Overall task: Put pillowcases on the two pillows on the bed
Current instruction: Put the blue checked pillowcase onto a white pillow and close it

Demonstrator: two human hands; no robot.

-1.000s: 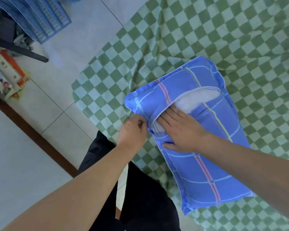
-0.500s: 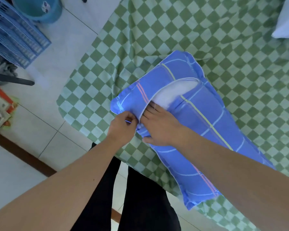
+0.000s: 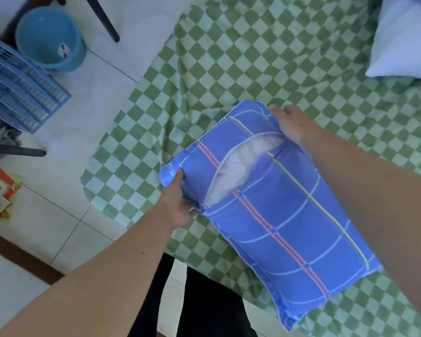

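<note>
My left hand (image 3: pixel 178 205) grips the near-left corner and my right hand (image 3: pixel 289 127) the far end of the blue plaid pillowcase (image 3: pixel 277 222) on the green checked bedsheet (image 3: pixel 253 69); tugging unevenly could, I reckon, squeeze the white pillow (image 3: pixel 238 166) back out through the gaping slit.

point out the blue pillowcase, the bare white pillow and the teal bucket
blue pillowcase (image 3: pixel 289 227): head view, middle of the checked fabric.
bare white pillow (image 3: pixel 406 40): head view, its middle.
teal bucket (image 3: pixel 75 54): head view, outer wall.

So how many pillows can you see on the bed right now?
2. One pillow sits inside the blue pillowcase, gripped by the left hand and right hand. A bare white pillow lies at the upper right, partly out of view.
</note>
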